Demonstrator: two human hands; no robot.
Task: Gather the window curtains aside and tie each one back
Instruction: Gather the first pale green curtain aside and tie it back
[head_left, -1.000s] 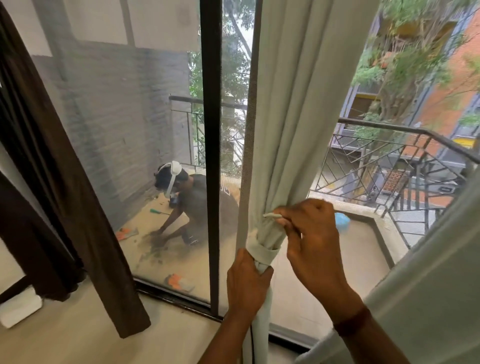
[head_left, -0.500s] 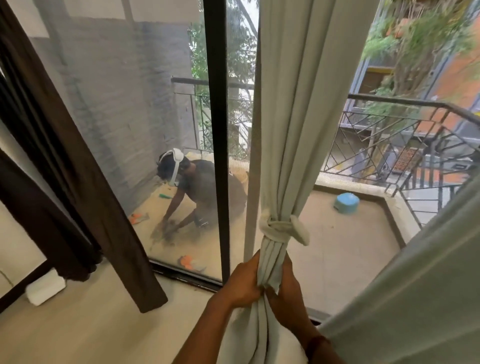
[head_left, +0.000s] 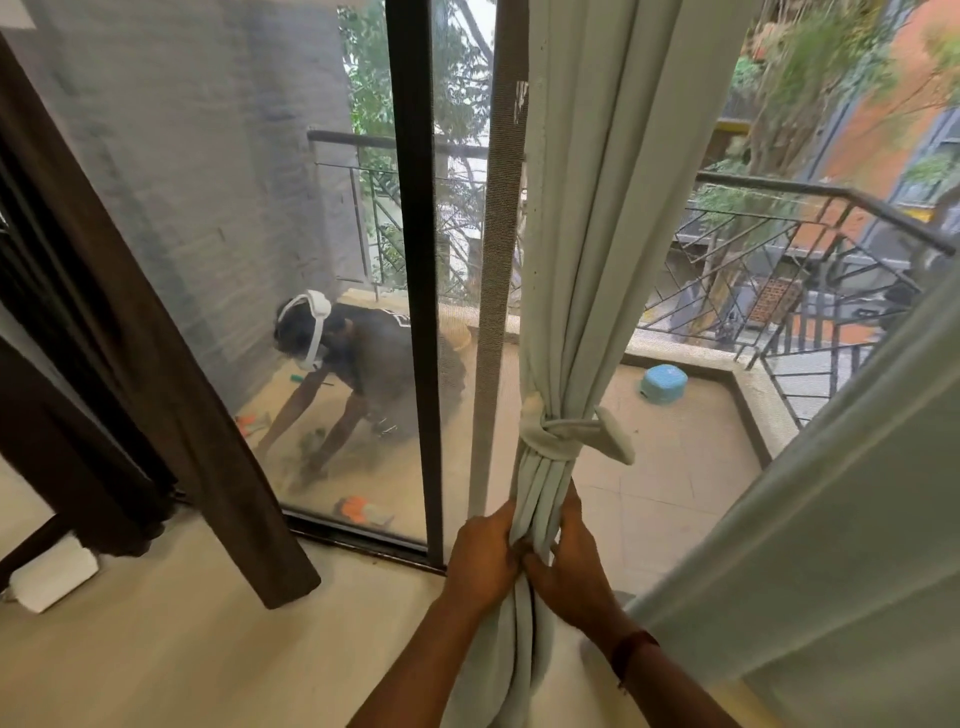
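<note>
Gripping the gathered pale grey-green fabric curtain (head_left: 587, 260) just below its matching cloth tie-back (head_left: 561, 434), with left hand (head_left: 480, 558) on the left of the bundle and right hand (head_left: 574, 566) on the right. Each grip curled round the folds, pinching cloth, fingers nearly meeting in front. Knotted tight round the bundle, with a flat loose end sticking out to the right. Hanging straight just beside the black metal door frame (head_left: 415, 260). To the left, a dark brown curtain (head_left: 156, 364); at the right edge, a second pale curtain (head_left: 831, 519). Beyond the glass, a kneeling person in a white headset (head_left: 363, 364) and a blue plastic stool (head_left: 664, 382) on the balcony floor.
</note>
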